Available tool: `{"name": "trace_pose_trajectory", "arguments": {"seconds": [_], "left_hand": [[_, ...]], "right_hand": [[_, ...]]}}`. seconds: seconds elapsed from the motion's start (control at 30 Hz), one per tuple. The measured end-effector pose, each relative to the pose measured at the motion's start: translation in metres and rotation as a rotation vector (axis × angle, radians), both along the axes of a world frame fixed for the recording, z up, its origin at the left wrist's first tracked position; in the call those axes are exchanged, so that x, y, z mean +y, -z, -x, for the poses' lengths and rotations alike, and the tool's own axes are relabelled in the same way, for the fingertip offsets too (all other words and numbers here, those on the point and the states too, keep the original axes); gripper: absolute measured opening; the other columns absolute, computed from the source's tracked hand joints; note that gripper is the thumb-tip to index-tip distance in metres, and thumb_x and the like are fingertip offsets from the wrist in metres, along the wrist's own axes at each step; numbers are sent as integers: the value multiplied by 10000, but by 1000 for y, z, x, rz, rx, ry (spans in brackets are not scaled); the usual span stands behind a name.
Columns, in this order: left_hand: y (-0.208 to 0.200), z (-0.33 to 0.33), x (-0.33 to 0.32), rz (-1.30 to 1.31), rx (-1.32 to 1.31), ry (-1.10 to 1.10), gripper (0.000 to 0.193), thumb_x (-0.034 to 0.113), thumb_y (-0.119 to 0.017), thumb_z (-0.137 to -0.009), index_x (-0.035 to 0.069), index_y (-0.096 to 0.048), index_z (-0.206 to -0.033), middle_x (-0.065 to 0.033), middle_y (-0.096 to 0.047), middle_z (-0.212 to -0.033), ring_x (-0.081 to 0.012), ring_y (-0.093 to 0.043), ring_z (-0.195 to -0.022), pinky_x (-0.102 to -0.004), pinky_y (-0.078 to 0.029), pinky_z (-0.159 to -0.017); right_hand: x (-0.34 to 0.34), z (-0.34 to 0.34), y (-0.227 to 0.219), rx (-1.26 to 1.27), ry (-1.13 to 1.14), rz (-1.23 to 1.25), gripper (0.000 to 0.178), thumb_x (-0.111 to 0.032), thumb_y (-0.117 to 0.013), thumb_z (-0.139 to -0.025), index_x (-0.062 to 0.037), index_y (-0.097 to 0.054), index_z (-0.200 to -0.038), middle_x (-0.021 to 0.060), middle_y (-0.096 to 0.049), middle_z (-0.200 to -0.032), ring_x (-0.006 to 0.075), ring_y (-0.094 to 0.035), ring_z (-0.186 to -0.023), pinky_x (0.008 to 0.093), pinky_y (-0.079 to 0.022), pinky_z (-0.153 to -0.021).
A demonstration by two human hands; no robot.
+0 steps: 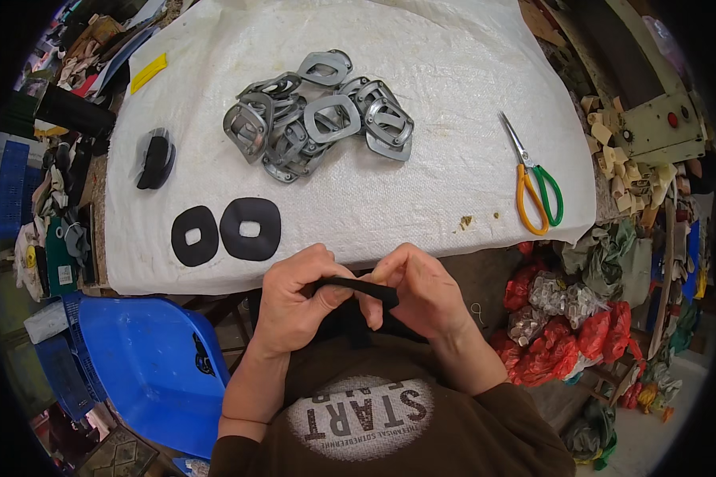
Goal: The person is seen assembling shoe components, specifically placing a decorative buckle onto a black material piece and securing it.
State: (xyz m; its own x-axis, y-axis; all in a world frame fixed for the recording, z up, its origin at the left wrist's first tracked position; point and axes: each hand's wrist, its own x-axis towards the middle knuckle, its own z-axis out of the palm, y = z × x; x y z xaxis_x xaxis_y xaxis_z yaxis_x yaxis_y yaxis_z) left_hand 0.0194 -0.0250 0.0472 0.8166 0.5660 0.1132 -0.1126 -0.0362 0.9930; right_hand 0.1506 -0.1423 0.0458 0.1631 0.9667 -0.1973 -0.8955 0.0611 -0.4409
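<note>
Between my two hands, just off the table's near edge, I grip a flat black pad seen almost edge-on. My left hand has thumb and fingers closed on its left end. My right hand pinches it near the right end. Left of my hands, two rounded black pads lie flat on the table: a larger black pad and a smaller black pad, each with a hole in the middle. Farther back is a heap of grey metal frames, ring-shaped with rounded corners.
White woven sheeting covers the table. Scissors with orange and green handles lie at the right. A black bundle in clear wrap and a yellow strip lie left. A blue basin stands below left, red bags below right.
</note>
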Motion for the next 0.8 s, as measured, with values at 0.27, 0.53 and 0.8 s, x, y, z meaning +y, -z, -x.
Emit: {"name": "trace_pose_trajectory", "arguments": {"seconds": [0.27,0.53,0.8], "left_hand": [[0,-3,-5,-64,39,-83,225,205,-671,-777,-12,-618,-750,-14,-470,-624,-95,-384,-568,-238,-275,-512],[-4,-2,-5,-174,31,-69,200,182,-694,-733,-7,-634,-760,-27,-465,-606,-115,-376,-550,-253,-269,-498],[-5,-4,0,-235,26,35,122,111,-685,-726,35,-646,-813,-38,-469,-597,-130,-436,-528,-244,-326,-475]], "right_hand": [[-5,3,5,-387,91,22,141,-151,-496,-890,-28,-433,-864,171,-583,-757,206,-565,-650,372,-456,-710],[-3,12,13,-99,47,-30,146,-159,-514,-888,-24,-464,-867,90,-541,-673,143,-523,-594,263,-424,-571],[0,5,9,-11,-46,-6,184,-195,-506,-899,-15,-472,-917,101,-547,-697,160,-542,-597,272,-443,-578]]}}
